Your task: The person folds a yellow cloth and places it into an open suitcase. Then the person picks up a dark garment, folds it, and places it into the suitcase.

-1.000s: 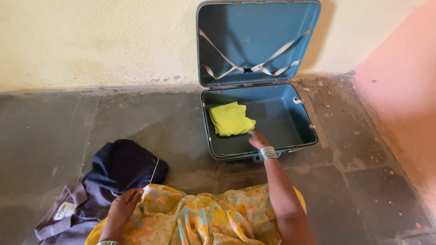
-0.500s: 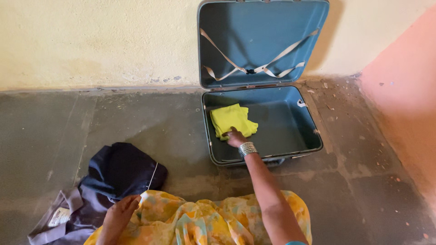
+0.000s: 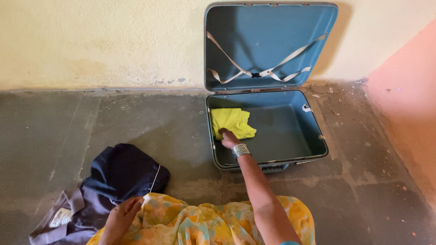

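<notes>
My right hand [image 3: 228,137], with metal bangles on the wrist, reaches into an open blue hard-shell suitcase [image 3: 290,156]. Its fingers curl on the near edge of a folded yellow-green cloth [image 3: 232,121] lying in the suitcase's left part, close to the left wall. My left hand [image 3: 122,214] rests low at the left, fingers loose, on the edge of the yellow and orange patterned fabric [image 3: 204,222] over my lap. It lies right beside a dark navy garment [image 3: 122,170] heaped on the floor.
The suitcase lid [image 3: 270,45] stands upright against a cream wall, with crossed pale straps inside. A grey-mauve garment [image 3: 63,218] with a white label lies under the navy one. The floor is grey stone slabs; a pink wall [image 3: 408,104] rises at right.
My right hand went from the suitcase's front rim leftwards onto the yellow-green cloth, which now lies nearer the left wall. My left hand has barely moved.
</notes>
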